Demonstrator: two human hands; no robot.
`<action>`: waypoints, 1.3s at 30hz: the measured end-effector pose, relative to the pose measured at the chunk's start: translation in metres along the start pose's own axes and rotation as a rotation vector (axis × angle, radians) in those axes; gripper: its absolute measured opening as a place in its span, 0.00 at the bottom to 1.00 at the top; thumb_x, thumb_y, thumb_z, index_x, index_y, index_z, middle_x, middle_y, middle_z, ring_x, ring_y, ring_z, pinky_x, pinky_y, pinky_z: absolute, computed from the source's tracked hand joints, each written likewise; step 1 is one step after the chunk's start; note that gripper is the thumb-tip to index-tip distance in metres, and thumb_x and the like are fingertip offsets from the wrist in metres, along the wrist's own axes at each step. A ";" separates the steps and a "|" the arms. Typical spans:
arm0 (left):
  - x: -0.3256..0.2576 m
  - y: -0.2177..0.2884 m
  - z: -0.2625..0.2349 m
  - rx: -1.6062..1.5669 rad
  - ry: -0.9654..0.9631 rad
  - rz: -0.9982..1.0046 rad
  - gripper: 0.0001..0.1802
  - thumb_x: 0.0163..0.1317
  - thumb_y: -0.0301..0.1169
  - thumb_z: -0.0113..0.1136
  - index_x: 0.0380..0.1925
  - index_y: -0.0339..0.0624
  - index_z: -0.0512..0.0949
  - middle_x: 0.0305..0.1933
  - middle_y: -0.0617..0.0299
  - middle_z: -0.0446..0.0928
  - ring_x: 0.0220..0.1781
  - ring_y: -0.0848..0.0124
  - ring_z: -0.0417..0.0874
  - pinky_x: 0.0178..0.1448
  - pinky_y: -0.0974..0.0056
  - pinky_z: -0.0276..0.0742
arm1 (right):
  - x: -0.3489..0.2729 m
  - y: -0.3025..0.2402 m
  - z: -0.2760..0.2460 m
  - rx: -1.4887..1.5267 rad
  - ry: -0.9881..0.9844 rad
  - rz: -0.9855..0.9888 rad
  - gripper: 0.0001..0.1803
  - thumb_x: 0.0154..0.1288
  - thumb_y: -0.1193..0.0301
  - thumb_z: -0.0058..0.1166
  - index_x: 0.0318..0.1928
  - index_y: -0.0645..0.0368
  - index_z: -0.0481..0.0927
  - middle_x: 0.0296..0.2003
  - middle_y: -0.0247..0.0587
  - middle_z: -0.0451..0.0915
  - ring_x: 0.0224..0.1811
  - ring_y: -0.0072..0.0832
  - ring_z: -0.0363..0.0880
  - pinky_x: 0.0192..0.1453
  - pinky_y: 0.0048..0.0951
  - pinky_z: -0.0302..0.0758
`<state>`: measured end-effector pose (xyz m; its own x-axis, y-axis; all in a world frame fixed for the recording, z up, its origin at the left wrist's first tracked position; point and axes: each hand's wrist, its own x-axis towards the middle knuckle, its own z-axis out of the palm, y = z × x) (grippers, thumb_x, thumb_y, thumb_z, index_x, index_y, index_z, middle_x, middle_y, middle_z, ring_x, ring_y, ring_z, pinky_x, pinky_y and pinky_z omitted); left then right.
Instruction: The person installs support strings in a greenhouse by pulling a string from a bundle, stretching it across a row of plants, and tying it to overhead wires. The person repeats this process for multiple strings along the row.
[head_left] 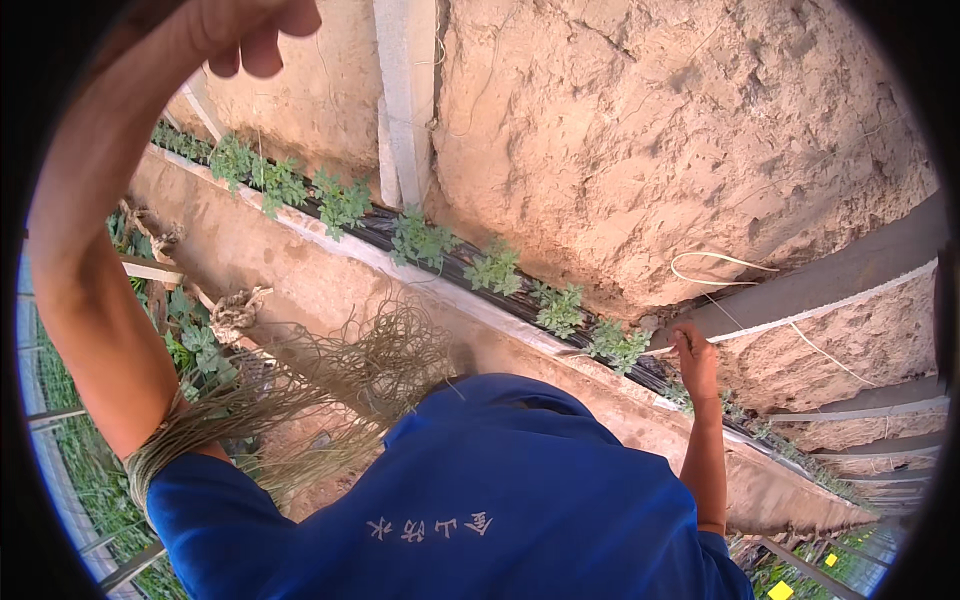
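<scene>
My left arm is raised along the left side, and my left hand (250,35) is partly cut off at the top edge. Its fingers are curled; whatever lies in them is hidden. A loose bundle of thin greenish twine (375,365) hangs from the upper part of that arm, just above the blue sleeve. On the right, my right hand (697,362) is closed in a pinch beside a leafy green plant (618,345) and the foot of a grey post. What it pinches is too small to make out. A pale looped cord (722,258) lies above that hand.
A row of young plants (343,203) grows along black sheeting (452,268) and a pale kerb, below a rough earthen wall (600,130). Grey posts (398,100) stand against the wall. Knotted rope (235,315) and a rail are at left, with more foliage beyond.
</scene>
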<state>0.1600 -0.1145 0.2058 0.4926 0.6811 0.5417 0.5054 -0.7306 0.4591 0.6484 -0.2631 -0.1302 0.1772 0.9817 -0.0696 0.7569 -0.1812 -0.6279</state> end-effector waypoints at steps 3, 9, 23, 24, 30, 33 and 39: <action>-0.029 -0.016 0.012 0.006 -0.216 -0.048 0.14 0.61 0.28 0.60 0.44 0.31 0.78 0.33 0.58 0.79 0.34 0.74 0.78 0.39 0.72 0.73 | -0.004 -0.008 -0.004 0.049 -0.011 0.066 0.09 0.70 0.75 0.44 0.44 0.61 0.77 0.24 0.38 0.79 0.26 0.21 0.79 0.31 0.24 0.74; -0.025 -0.054 -0.014 -0.248 -0.090 -0.237 0.08 0.58 0.20 0.60 0.39 0.32 0.79 0.30 0.59 0.81 0.31 0.76 0.81 0.35 0.72 0.74 | 0.016 -0.062 -0.025 0.334 0.150 0.071 0.10 0.71 0.75 0.41 0.43 0.64 0.76 0.17 0.37 0.78 0.18 0.22 0.76 0.24 0.23 0.73; 0.053 -0.043 -0.078 -0.074 -0.041 -0.075 0.07 0.59 0.25 0.59 0.38 0.35 0.79 0.22 0.58 0.77 0.25 0.75 0.78 0.31 0.69 0.73 | 0.062 -0.094 -0.112 0.225 0.687 -0.159 0.13 0.71 0.68 0.47 0.42 0.68 0.77 0.29 0.46 0.83 0.33 0.29 0.84 0.38 0.28 0.79; 0.056 -0.039 -0.078 -0.032 -0.033 -0.037 0.08 0.59 0.25 0.59 0.38 0.35 0.79 0.21 0.57 0.76 0.24 0.74 0.78 0.31 0.68 0.73 | 0.062 -0.092 -0.122 0.218 0.708 -0.169 0.15 0.72 0.67 0.46 0.41 0.69 0.77 0.31 0.48 0.83 0.34 0.30 0.84 0.39 0.29 0.79; 0.078 -0.017 -0.083 0.132 0.059 0.082 0.09 0.53 0.23 0.61 0.36 0.35 0.78 0.22 0.51 0.76 0.23 0.64 0.77 0.31 0.65 0.73 | 0.084 -0.075 -0.180 0.150 0.914 -0.201 0.22 0.74 0.57 0.40 0.41 0.66 0.78 0.31 0.41 0.82 0.33 0.27 0.80 0.38 0.30 0.74; 0.084 -0.007 -0.083 0.269 0.091 0.194 0.06 0.55 0.19 0.58 0.34 0.31 0.76 0.19 0.60 0.73 0.20 0.76 0.74 0.26 0.69 0.70 | 0.094 -0.067 -0.202 0.405 1.015 -0.341 0.28 0.74 0.50 0.36 0.42 0.64 0.78 0.32 0.39 0.82 0.33 0.25 0.80 0.36 0.26 0.73; 0.087 0.007 -0.053 0.220 0.049 0.056 0.09 0.54 0.20 0.58 0.36 0.31 0.76 0.21 0.56 0.71 0.22 0.69 0.70 0.29 0.66 0.67 | 0.076 -0.049 -0.224 0.810 1.123 -0.290 0.30 0.74 0.47 0.34 0.43 0.63 0.78 0.31 0.38 0.81 0.32 0.21 0.79 0.35 0.22 0.73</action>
<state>0.1691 -0.0631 0.2935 0.4922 0.6325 0.5981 0.6231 -0.7358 0.2653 0.7660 -0.1931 0.0687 0.7694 0.3399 0.5407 0.3552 0.4759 -0.8046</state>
